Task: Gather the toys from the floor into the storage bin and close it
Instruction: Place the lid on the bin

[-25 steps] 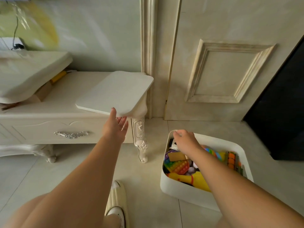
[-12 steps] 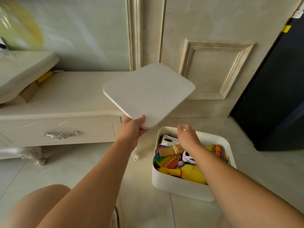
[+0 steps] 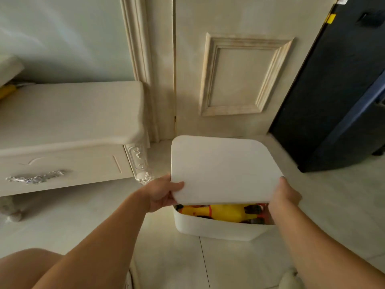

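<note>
The white lid [image 3: 225, 172], a flat square with rounded corners, is held over the white storage bin [image 3: 216, 228] by 2 hands. It is tilted: its near edge is raised clear of the bin's near rim, leaving a gap, while its far edge dips lower toward the back of the bin; whether that far edge touches the rim cannot be told. The lid covers most of the bin's opening.

The left hand [image 3: 161, 192] grips the lid's near left corner, thumb on top and fingers curled underneath. The right hand [image 3: 284, 195] clasps the near right corner, fingertips wrapped onto the lid's edge.

Through the gap, a yellow rubber chicken toy [image 3: 225, 212] lies along the bin's near side, with dark and orange-red toy pieces [image 3: 257, 211] beside it at the right. The other contents are hidden under the lid.

The bin stands on the pale tiled floor [image 3: 170, 257]. To its left is a cream cabinet [image 3: 68, 130] with a carved leg and an ornate silver drawer handle [image 3: 36, 177]. Behind the bin is a cream panelled door [image 3: 239, 74], and to the right a dark appliance [image 3: 337, 97] stands on the floor. A bare knee [image 3: 25, 265] shows at the lower left.
</note>
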Action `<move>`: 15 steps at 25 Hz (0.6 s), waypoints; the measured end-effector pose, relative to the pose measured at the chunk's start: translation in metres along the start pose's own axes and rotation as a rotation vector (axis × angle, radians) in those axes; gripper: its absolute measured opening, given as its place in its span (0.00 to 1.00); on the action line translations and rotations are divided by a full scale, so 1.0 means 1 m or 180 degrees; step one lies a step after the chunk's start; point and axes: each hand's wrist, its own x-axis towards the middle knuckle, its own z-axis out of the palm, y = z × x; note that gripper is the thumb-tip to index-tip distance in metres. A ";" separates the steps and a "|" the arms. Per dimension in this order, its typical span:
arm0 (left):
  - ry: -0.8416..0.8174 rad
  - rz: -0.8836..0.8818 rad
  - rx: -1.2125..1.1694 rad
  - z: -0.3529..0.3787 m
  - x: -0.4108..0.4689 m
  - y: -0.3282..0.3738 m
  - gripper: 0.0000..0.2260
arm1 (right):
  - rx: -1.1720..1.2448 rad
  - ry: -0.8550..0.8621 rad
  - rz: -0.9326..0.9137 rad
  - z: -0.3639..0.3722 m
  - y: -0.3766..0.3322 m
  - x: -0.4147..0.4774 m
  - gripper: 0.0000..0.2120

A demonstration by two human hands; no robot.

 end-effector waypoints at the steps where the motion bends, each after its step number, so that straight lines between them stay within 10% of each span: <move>1: -0.0068 -0.0134 0.0031 -0.002 0.002 -0.006 0.16 | -0.0278 -0.0017 -0.0007 -0.013 0.005 0.006 0.21; 15: 0.2102 -0.0184 0.2713 0.026 0.040 -0.030 0.25 | -0.2977 -0.0321 -0.1041 -0.050 0.053 0.042 0.25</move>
